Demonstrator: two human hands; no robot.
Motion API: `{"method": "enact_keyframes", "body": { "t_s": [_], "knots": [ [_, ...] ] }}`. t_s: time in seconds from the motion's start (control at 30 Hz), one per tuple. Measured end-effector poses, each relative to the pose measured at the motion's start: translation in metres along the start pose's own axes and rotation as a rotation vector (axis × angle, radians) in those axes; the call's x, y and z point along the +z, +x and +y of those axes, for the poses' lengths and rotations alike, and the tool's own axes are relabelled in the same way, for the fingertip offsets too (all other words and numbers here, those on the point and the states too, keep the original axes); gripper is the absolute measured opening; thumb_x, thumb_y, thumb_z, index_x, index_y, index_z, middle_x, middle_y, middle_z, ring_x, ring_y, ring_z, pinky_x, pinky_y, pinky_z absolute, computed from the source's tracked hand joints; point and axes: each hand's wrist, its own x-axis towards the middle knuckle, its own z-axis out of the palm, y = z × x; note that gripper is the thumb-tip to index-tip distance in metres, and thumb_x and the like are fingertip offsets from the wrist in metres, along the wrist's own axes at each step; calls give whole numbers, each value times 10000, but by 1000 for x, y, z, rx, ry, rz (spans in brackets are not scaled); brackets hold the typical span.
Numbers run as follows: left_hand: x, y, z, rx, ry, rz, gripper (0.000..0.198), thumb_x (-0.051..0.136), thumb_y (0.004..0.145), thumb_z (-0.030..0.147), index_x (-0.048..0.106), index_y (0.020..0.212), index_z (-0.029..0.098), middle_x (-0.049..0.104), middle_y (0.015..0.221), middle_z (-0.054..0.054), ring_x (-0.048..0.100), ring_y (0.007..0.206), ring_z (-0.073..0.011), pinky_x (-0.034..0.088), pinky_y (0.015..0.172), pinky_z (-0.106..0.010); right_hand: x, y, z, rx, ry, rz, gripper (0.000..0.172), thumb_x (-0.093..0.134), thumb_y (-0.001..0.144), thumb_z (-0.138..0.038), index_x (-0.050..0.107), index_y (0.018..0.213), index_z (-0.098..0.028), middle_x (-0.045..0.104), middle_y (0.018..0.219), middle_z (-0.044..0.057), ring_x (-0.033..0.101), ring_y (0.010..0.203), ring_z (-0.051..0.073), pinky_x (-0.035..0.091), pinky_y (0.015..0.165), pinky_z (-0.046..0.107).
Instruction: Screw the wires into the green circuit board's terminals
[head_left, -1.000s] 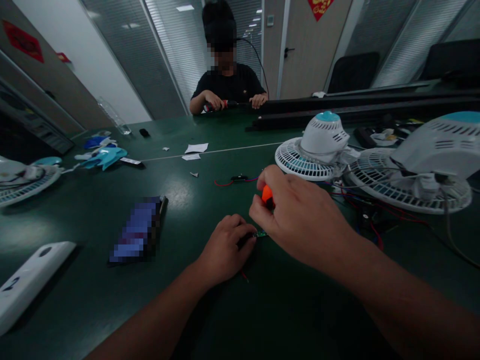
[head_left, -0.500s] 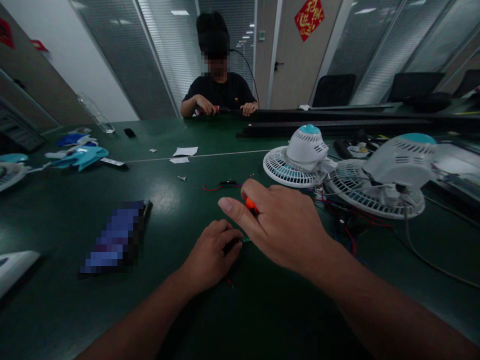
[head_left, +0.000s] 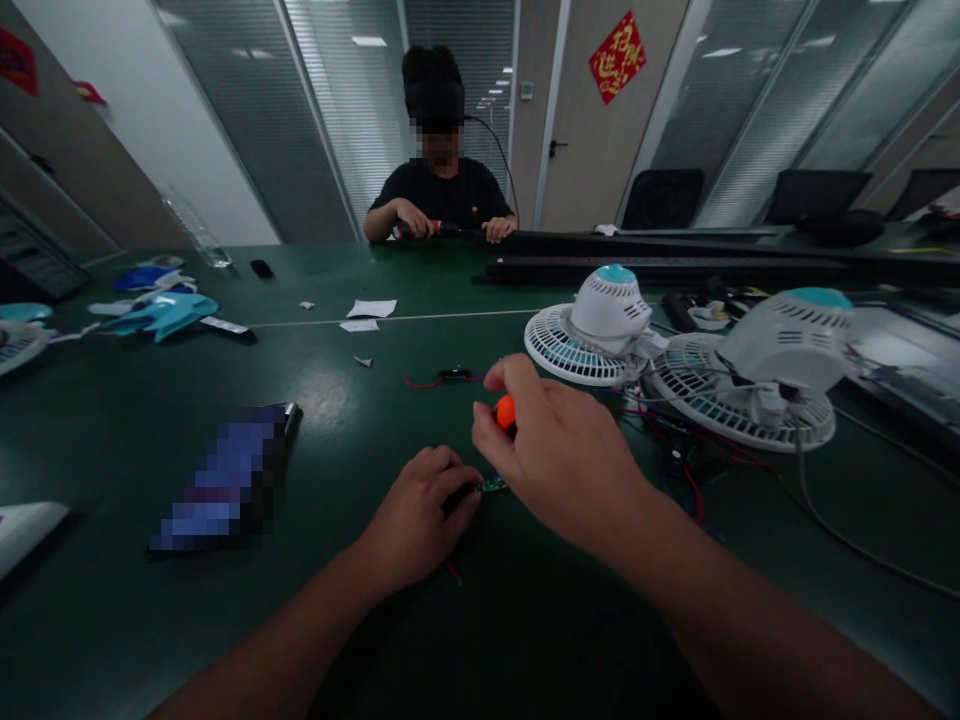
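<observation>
My left hand (head_left: 421,515) rests low over the table with thumb and fingers pinched on a small green circuit board (head_left: 491,485). Most of the board is hidden by both hands. A short red wire (head_left: 454,572) sticks out below the left hand. My right hand (head_left: 559,455) is curled above the board's right end, closed on a screwdriver-like tool with an orange, rounded end (head_left: 505,411). The tool's shaft and tip are hidden behind the hand. Just beyond lies a small black part (head_left: 454,374) with red and purplish wires.
White fan housings (head_left: 611,315) with grilles and loose wires stand at the right. A phone-like blurred slab (head_left: 225,480) lies left. Paper scraps (head_left: 373,308), blue gloves (head_left: 165,312) and a plastic bottle (head_left: 196,230) are farther back. Across the table, a person (head_left: 442,190) works beside long black bars (head_left: 660,270).
My right thumb and index finger have closed in around the orange end, and more of it shows. The left hand still pinches the board. The view has tilted slightly.
</observation>
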Motion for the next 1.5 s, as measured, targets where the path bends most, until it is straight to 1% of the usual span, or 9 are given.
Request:
{"method": "enact_keyframes", "body": {
  "t_s": [0.2,0.33,0.57,0.73,0.87,1.17,1.33,1.4,1.5],
  "knots": [
    [1,-2,-1,-1,-9,-1,202,557,892,186,688,1043,213,600,981,-79,571,953,-254,496,873,-447,1,0,1,1,34,27,260,428,897,-325,518,1092,-178,670,818,46,615,697,194,310,549,299],
    [0,-2,-1,-12,1,-23,198,549,900,193,685,1044,197,601,1010,-87,564,955,-252,490,873,-444,3,0,2,8,41,21,278,433,892,-342,505,1099,-173,666,819,61,621,710,219,329,559,310],
    [-1,0,1,-15,-2,-13,196,552,894,189,686,1038,196,589,965,-78,565,940,-248,488,860,-428,6,1,5,-3,106,46,261,461,861,-307,487,1073,-158,670,891,100,622,767,241,390,608,330],
    [-2,0,2,-22,-2,-11,201,568,882,179,688,1042,203,592,969,-77,565,940,-248,485,853,-424,7,1,6,-15,106,64,256,471,854,-297,485,1069,-159,660,879,90,610,746,234,401,619,335],
    [-2,0,1,-27,-2,-16,199,573,884,179,687,1046,206,604,995,-78,569,948,-243,480,864,-415,7,1,6,-29,104,55,225,467,857,-288,492,1043,-163,653,866,87,601,740,226,398,616,331],
    [-1,-2,2,-22,5,-6,192,575,886,182,685,1042,202,613,1030,-81,570,959,-240,486,870,-415,6,0,5,-25,122,67,234,483,836,-270,481,1044,-162,645,865,77,592,762,217,373,621,316],
    [-1,-1,3,-28,8,-3,199,579,883,182,694,1045,189,610,997,-88,575,948,-244,495,857,-413,-1,0,3,-47,23,15,104,445,868,-306,498,900,-222,603,737,15,548,673,194,286,558,303],
    [0,-1,2,-17,12,4,197,579,884,185,697,1040,193,606,973,-82,576,936,-242,498,850,-413,-3,0,2,-50,-16,1,158,413,898,-363,501,863,-237,573,676,0,514,610,181,243,533,300],
    [0,-1,2,-8,18,12,196,572,889,193,697,1038,212,601,954,-71,576,920,-238,501,840,-415,-4,0,2,-36,-23,-3,366,321,933,-546,512,839,-247,551,626,-5,486,561,173,207,515,294]
  ]
}}
